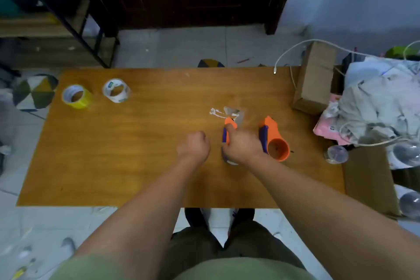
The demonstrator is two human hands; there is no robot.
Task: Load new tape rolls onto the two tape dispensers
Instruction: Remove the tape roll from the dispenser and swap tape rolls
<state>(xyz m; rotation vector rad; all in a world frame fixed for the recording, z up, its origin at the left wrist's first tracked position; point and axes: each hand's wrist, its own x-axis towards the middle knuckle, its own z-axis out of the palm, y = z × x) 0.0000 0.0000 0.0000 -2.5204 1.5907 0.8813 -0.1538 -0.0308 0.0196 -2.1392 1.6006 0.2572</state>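
Two orange-and-purple tape dispensers lie right of centre on the wooden table (136,154). My right hand (242,146) is closed around the left dispenser (230,126), whose orange top and metal blade stick out beyond my fingers. The right dispenser (273,141) lies free beside it, its round orange hub facing me. My left hand (193,146) hovers just left of the held dispenser, fingers curled into a fist with nothing in it. A yellow tape roll (77,96) and a clear tape roll (116,90) stand at the far left of the table.
A cardboard box (314,79) lies at the table's right far corner beside a heap of cloth and bags (372,111) and a white cable (293,52). A clear plastic cup (336,154) sits near the right edge. A patterned stool (34,92) stands left of the table.
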